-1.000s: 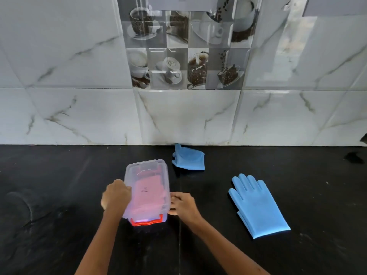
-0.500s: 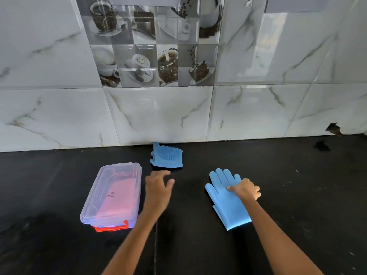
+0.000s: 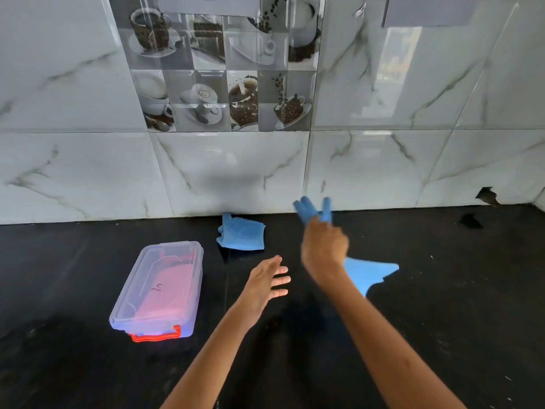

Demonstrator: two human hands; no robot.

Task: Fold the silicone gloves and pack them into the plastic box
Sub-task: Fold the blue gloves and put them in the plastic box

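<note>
My right hand grips a blue silicone glove around its middle and holds it above the black counter. The glove's fingers stick up past my knuckles and its cuff hangs out to the right. My left hand hovers open just left of it, fingers spread, holding nothing. A second blue glove lies folded by the wall, bristles up. The clear plastic box with an orange latch sits at the left with its lid on and something pink inside.
The black counter runs back to a white marble-tiled wall. A dark chipped hole marks the wall's base at the far right.
My left hand left the box and moved right. My right hand reached the flat glove, took hold of it and lifted it off the counter. The view shifted right.
</note>
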